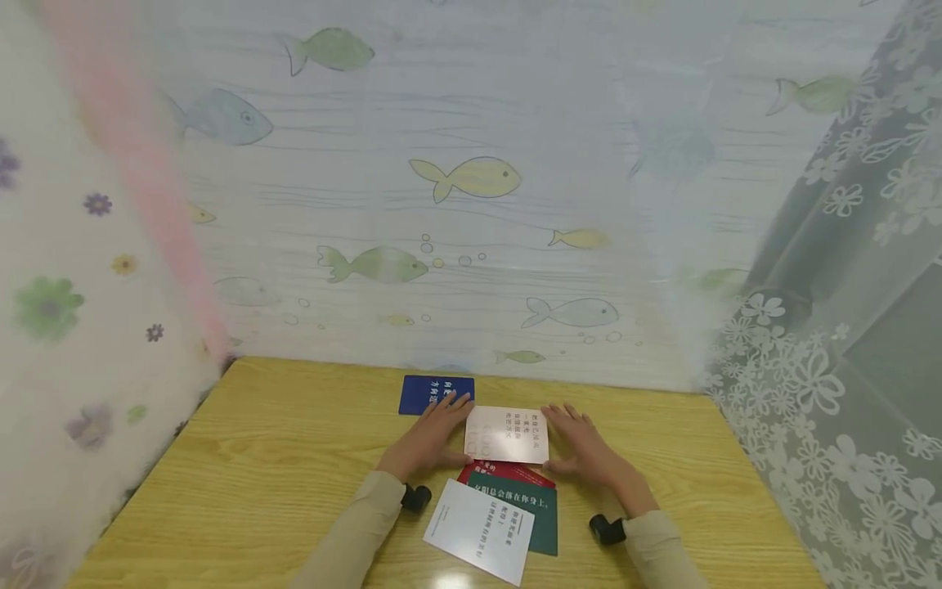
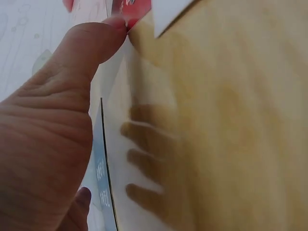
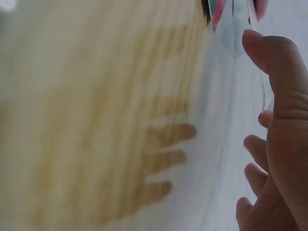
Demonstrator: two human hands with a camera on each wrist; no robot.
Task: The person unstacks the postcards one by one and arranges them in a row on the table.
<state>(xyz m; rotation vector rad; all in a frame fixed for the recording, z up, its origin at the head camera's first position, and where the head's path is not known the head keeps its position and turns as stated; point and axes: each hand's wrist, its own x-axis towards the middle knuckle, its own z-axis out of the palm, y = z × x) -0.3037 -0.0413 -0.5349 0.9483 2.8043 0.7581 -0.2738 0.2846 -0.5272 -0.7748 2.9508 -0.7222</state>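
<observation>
Chinese lettering fills the pale pink card (image 1: pixel 504 435) between your hands and also shows on the white card (image 1: pixel 478 530), green card (image 1: pixel 546 525), red card (image 1: pixel 508 469) and blue card (image 1: pixel 418 396); you can pick out 方向 on the blue one, but most is too small to read surely. Your left hand (image 1: pixel 425 439) and right hand (image 1: pixel 594 458) are spread, fingers uncurled, touching the pink card's opposite side edges, while the red card peeks from beneath its near edge.
</observation>
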